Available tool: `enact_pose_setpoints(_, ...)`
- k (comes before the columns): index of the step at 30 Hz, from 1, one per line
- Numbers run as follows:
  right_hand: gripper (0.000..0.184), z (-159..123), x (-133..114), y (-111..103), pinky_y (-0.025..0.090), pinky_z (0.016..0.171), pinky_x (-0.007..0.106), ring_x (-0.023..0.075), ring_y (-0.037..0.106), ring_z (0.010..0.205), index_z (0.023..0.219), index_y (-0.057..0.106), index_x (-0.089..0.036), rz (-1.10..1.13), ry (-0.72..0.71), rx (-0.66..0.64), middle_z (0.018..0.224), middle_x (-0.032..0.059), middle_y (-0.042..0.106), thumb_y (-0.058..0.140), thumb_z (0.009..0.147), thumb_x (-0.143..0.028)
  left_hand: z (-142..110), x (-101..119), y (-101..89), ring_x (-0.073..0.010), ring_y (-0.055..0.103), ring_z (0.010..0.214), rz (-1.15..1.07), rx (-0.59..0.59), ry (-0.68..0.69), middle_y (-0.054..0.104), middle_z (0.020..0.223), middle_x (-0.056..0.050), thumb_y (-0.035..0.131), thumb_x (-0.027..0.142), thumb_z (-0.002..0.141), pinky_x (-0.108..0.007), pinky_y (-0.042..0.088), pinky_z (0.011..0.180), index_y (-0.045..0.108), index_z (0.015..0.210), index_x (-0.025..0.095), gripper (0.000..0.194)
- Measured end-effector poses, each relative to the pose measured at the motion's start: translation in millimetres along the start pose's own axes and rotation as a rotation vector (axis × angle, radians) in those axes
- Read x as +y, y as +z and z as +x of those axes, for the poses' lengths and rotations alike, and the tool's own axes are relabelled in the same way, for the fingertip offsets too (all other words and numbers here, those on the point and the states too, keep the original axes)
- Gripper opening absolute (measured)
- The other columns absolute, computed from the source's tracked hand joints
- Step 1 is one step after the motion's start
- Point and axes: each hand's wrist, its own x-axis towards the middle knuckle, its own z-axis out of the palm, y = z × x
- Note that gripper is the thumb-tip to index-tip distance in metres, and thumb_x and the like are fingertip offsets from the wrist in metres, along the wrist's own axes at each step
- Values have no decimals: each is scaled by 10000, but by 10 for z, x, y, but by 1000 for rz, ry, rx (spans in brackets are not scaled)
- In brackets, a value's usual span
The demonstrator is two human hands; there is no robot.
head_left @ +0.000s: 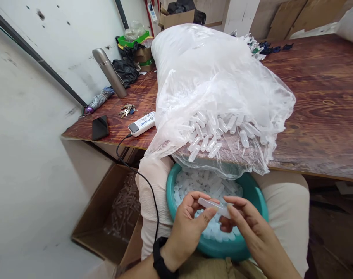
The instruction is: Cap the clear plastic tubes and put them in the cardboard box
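Above a teal basin (pixel 172 193), both hands grip one slim, translucent white plastic tube (pixel 211 204). My left hand (pixel 188 226) is closed around its left part between thumb and fingers. At the other end, my right hand (pixel 248 223) pinches the tube with thumb and fingertips, partly covering it. The basin sits between the knees and holds many small white plastic pieces (pixel 208 182). Similar short, slant-ended pieces (pixel 212 145) spill from the mouth of a big clear plastic bag (pixel 205 66) on the table.
On the wooden table (pixel 315 93) are a phone (pixel 100 128), keys (pixel 126 111), a white power bank (pixel 143 123) with a black cable, a steel flask (pixel 109 71) and a folded umbrella (pixel 99 101). A cardboard box (pixel 95 232) at lower left contains long translucent pieces.
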Motion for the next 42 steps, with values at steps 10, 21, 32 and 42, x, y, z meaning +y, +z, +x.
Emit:
enact_pose_setpoints(10, 427, -67, 82, 6, 617, 724, 323, 242, 750, 829, 1040, 643, -229, -46, 7, 0, 912, 83, 779, 647, 870, -621, 27, -39, 30, -174, 721, 870, -155, 43, -78, 787, 979, -68, 859, 376, 738, -296, 529, 847, 605, 963, 202, 381)
enact_pose_setpoints(21, 549, -54, 12, -112, 512, 623, 295, 192, 613, 618, 726, 583, -238, -269, 20, -253, 650, 16, 638, 305, 1011, -617, 31, -41, 19, -162, 700, 937, -103, 18, -71, 780, 1007, -64, 860, 382, 740, -283, 503, 899, 629, 974, 198, 377)
enact_pose_setpoints(32, 402, -14, 73, -62, 474, 680, 318, 202, 589, 703, 976, 550, -246, -425, -59, -172, 791, 6, 600, 370, 998, -605, 100, -50, 61, -154, 691, 899, -104, 31, -108, 770, 954, -55, 843, 397, 761, -254, 483, 844, 629, 1048, 187, 415)
enact_pose_setpoints(42, 540, 134, 133, -127, 518, 710, 332, 213, 640, 726, 897, 582, -229, -302, 99, -360, 783, 30, 640, 203, 1032, -589, 409, -41, 92, -199, 690, 942, 375, -171, -122, 720, 1120, -147, 455, 375, 993, -333, 520, 871, 503, 1290, 125, 391)
